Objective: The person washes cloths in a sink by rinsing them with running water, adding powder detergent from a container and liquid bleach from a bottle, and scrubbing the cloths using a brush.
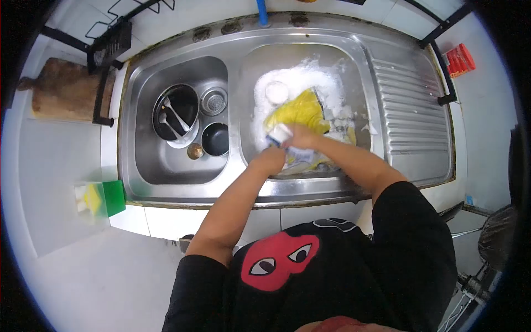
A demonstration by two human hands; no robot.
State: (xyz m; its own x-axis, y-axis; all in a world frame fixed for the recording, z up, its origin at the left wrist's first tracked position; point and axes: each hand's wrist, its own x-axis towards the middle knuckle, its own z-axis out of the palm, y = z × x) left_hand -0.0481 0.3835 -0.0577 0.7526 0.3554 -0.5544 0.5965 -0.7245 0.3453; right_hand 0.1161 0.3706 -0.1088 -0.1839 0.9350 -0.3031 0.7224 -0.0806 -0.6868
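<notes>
A wet yellow cloth item (298, 110) with dark and white patches lies bunched in white suds (301, 77) in the right sink basin (251, 63). My right hand (301, 137) is closed around a small white block-like thing with a dark blue edge (280, 133), blurred, so I cannot tell whether it is a brush. It is over the near part of the cloth. Just left of it and lower, my left hand (270, 160) is closed at the cloth's near left edge, its fingers partly hidden. A round white piece (276, 92) sits among the suds beyond both hands.
In the left basin (145, 74) are a dark pan (185, 102) with cutlery (171, 123), a small dark pot (215, 138) and a drain strainer (214, 101). A ribbed drainboard (412, 105) lies right. A cutting board (66, 91) and green box (113, 197) stand left.
</notes>
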